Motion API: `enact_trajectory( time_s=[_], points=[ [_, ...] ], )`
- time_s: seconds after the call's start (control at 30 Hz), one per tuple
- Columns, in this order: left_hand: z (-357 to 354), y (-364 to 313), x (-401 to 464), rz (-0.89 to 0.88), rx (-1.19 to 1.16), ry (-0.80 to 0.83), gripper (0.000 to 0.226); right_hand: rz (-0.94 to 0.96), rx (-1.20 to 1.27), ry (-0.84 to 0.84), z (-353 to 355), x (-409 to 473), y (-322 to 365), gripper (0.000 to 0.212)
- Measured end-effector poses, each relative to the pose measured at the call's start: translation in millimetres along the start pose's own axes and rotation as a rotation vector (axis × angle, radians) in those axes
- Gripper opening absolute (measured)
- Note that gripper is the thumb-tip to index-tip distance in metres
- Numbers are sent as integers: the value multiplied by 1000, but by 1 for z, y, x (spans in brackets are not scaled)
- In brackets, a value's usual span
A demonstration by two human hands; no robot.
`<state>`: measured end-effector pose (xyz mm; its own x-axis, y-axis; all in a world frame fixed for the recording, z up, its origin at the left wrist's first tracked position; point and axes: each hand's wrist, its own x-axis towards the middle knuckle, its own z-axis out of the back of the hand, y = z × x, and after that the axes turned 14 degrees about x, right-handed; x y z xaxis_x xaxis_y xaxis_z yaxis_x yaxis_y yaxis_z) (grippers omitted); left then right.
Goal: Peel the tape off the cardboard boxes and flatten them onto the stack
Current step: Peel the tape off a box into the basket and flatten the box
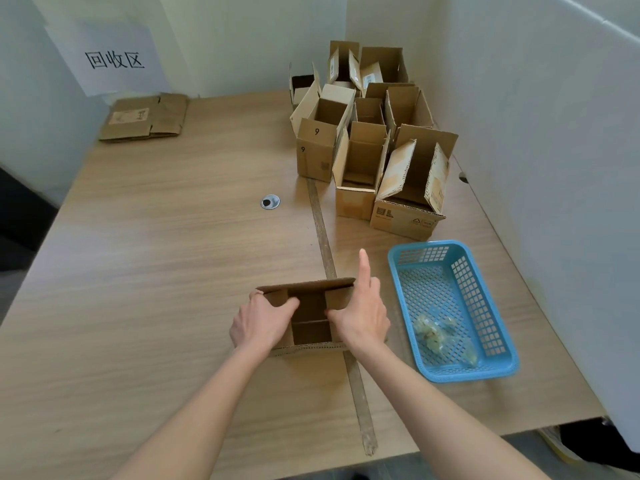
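Single head-worn wide-angle view, looking forward and down over surface (173, 271); hands (263, 322) sitting close below lens, far corner walls showing behind.

On the tabletop (156, 254), an open box (310, 318) sits near the front edge between the left hand (258, 322) and right hand (363, 313). Just right of it lies a basket (491, 372) with crumpled tape (440, 336) in it. Behind the basket — a cluster of open boxes (374, 140). Far back left, the flattened stack (145, 117), beneath a wall sign (114, 58).
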<state>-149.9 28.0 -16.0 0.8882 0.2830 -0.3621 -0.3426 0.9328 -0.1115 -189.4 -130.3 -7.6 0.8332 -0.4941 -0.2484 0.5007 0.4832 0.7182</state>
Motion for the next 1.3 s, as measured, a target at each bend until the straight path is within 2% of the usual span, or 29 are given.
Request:
enact_trajectory(
  time_s=[0.17,0.23,0.33,0.4,0.47,0.53,0.57,0.67,0.8,1.07,1.2,1.3],
  points=[
    [10,3,2,-72,-250,11,34,-123,-94,87,5,11,0,126],
    [11,10,4,-78,-340,12,30,-129,-100,110,12,17,0,116],
    [13,22,7,-65,-541,15,27,-14,-72,106,26,28,-2,98],
    [16,23,8,-88,-668,2,22,37,-57,148,34,32,1,102],
    [18,18,5,-138,-751,1,17,34,-70,171,34,31,8,120],
    [21,9,0,-194,-836,-2,18,1,-82,98,30,29,12,133],
    [23,5,-1,-213,-872,-4,20,-15,-65,40,28,30,13,132],
    [26,4,1,-254,-912,6,23,-26,-19,-54,29,34,9,116],
    [27,9,9,-265,-951,0,21,40,6,20,33,41,9,106],
    [33,10,21,-259,-992,-64,19,166,161,92,52,52,17,107],
    [34,15,27,-91,-1262,38,22,196,277,276,51,49,15,85],
    [28,23,27,2,-1312,119,26,385,122,338,53,43,2,73]
  ],
)
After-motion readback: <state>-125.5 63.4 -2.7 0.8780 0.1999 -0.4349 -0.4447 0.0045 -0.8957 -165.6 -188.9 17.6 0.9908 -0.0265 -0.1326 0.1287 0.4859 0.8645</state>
